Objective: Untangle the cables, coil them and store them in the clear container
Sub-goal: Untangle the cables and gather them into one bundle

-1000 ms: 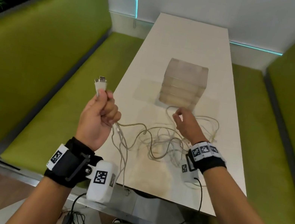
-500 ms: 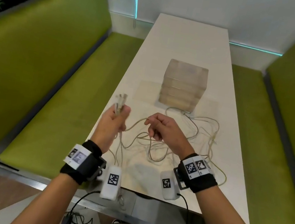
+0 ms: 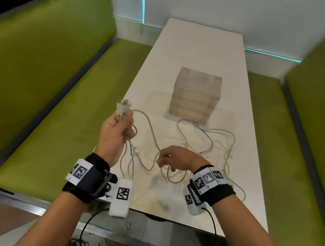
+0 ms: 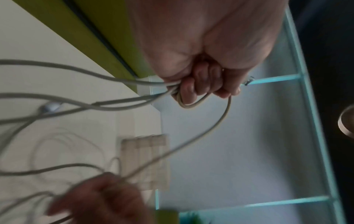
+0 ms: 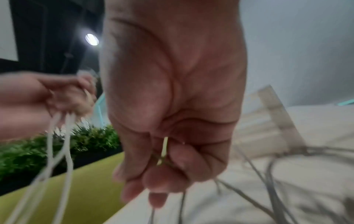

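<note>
The tangle of thin off-white cables [image 3: 191, 149] lies spread in loose, overlapping loops on the near half of the long white rectangular table [image 3: 200, 49], with several strands lifted off the surface toward both hands. The clear plastic container [image 3: 195, 96], a ribbed, box-shaped unit with stacked tiers, stands upright on the table just beyond the tangle; one cable loop reaches its near base. The left hand [image 3: 115, 134] is raised above the table's left edge, its fingers curled into a fist around a bundle of cable strands. A pale connector end [image 3: 121, 108] projects above the thumb, and in the left wrist view the strands [image 4: 107, 104] leave the fist below the little finger, one forming a short loop around a fingertip. The right hand [image 3: 175, 156] is held low over the middle of the tangle, knuckles up, with the fingers curled inward. In the right wrist view the fingertips [image 5: 161, 178] close on a thin cable strand that hangs down from them; the view is blurred, so the exact number of strands held cannot be determined. A cable span runs between the two hands. Each wrist carries a black band with printed square markers and a white camera unit. Green upholstered benches [image 3: 34, 78] flank the table on both sides, against a white wall with a teal light strip.
</note>
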The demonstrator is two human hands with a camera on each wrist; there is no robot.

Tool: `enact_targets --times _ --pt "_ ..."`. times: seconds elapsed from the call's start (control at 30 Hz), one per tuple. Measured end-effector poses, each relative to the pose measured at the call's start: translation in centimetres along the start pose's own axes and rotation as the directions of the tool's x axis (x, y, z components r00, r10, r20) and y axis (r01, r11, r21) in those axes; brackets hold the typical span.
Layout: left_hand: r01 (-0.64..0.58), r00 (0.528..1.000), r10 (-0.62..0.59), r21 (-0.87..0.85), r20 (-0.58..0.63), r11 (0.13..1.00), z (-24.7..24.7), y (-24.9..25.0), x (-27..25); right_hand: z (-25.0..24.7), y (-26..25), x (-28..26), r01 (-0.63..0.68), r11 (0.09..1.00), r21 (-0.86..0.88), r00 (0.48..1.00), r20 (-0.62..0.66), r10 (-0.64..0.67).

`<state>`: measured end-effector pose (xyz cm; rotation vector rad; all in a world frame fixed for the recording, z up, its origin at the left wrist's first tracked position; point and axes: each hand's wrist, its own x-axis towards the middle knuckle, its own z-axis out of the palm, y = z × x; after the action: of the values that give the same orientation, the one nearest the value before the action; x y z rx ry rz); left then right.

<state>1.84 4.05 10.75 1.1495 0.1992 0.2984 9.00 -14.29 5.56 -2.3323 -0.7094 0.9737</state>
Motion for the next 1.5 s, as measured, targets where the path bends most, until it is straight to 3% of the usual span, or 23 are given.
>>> enact_targets --times 0.1,0.17,0.23,0.33,0.43,0.57,0.7,0.8,0.87,1.0,1.13,1.2,1.33,1.4,1.5 --pt "-0.066 0.992 0.046 -0.171 -0.116 0.983 -0.8 2.5 0.6 0.5 2.1 0.8 -0.005 0.987 0.158 0.986 -0.165 0.031" --pt "-0.082 0.981 0.057 -0.128 -0.187 0.988 -1.6 2.8 0.7 0.2 2.5 0.8 0.049 0.944 0.325 0.962 -0.269 0.043" --pt "-0.027 0.975 0.031 0.024 -0.219 0.999 -2.1 1.6 0.6 -0.2 2.0 0.4 0.144 0.908 0.395 0.939 -0.343 0.001" --pt "0.090 0.990 -0.053 0.307 -0.129 0.948 -1.2 -1.5 -0.4 -0.6 0.5 -0.1 0.240 0.925 0.295 0.909 -0.402 -0.108" --pt "0.094 0.991 -0.125 0.459 0.037 0.883 0.4 -4.0 -1.5 -0.4 -0.8 -0.5 0.294 0.942 0.161 0.895 -0.393 -0.212" --pt "0.101 0.979 -0.178 0.515 0.102 0.851 1.6 -5.6 -1.8 0.0 -1.1 -0.9 0.254 0.961 0.107 0.893 -0.407 -0.191" --pt "0.105 0.966 -0.233 0.658 0.109 0.745 1.3 -6.0 -1.1 0.0 -0.7 -1.5 0.225 0.970 0.098 0.878 -0.452 -0.158" --pt "0.099 0.974 -0.206 0.637 0.097 0.765 1.2 -5.1 -1.1 -0.1 -0.1 -1.0 0.178 0.984 -0.005 0.899 -0.405 -0.165" --pt "0.091 0.983 -0.165 0.560 0.084 0.823 1.4 -4.0 -1.4 -0.1 0.9 -0.3 0.117 0.990 -0.083 0.918 -0.371 -0.140" --pt "0.020 0.995 -0.051 0.316 0.090 0.948 1.2 -1.7 -1.9 -0.5 3.0 0.7 0.033 0.999 -0.008 0.895 -0.446 -0.033" --pt "-0.085 0.996 0.079 0.150 0.044 0.985 -0.1 -0.7 -1.8 -0.8 3.7 0.8 0.002 0.999 0.052 0.869 -0.494 0.025" --pt "-0.067 0.998 0.070 0.232 -0.002 0.970 -0.4 -0.9 -1.8 -0.8 3.3 0.6 0.049 0.998 0.048 0.852 -0.523 -0.017" --pt "0.095 0.994 -0.112 0.420 0.016 0.902 0.2 -3.3 -1.7 -0.7 0.8 -0.2 0.155 0.986 -0.066 0.822 -0.544 -0.166" --pt "0.094 0.985 -0.149 0.463 0.085 0.881 0.7 -4.5 -1.6 -0.4 -0.8 -0.7 0.166 0.969 -0.184 0.848 -0.474 -0.235" --pt "0.068 0.984 -0.138 0.468 0.117 0.881 1.6 -5.4 -1.5 -0.2 -2.4 -1.2 0.097 0.954 -0.285 0.900 -0.385 -0.207"
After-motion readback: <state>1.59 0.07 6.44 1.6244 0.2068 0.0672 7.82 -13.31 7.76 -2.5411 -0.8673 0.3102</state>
